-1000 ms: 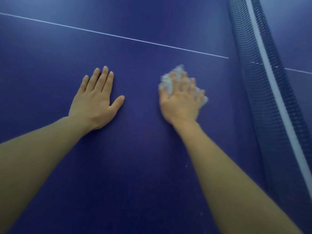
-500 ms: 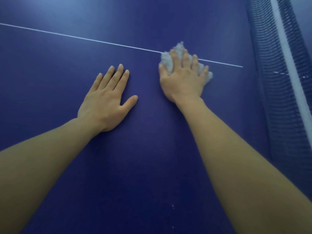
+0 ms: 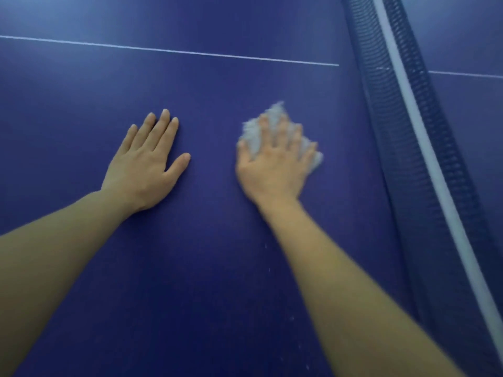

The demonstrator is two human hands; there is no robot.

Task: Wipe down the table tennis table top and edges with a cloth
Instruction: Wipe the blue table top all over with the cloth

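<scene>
The left hand (image 3: 144, 167) lies flat on the blue bench (image 3: 190, 268). Its palm is down, its fingers are straight and close together, and its thumb sticks out to the side. It holds nothing.

The right hand (image 3: 275, 164) is spread wide, palm down, on top of a white cloth (image 3: 253, 131). The fingers are apart and press the cloth onto the bench. The cloth is bunched up and pokes out past the fingertips and on both sides of the hand. This hand and the cloth look a bit blurry.

The two hands are near each other but do not touch. A thin white line (image 3: 168, 51) runs across the bench beyond both hands. The net (image 3: 424, 159), dark with a white band on top, stands to the right of the cloth, close but not touching. A few tiny white specks (image 3: 268, 270) lie on the bench beside the right arm.
</scene>
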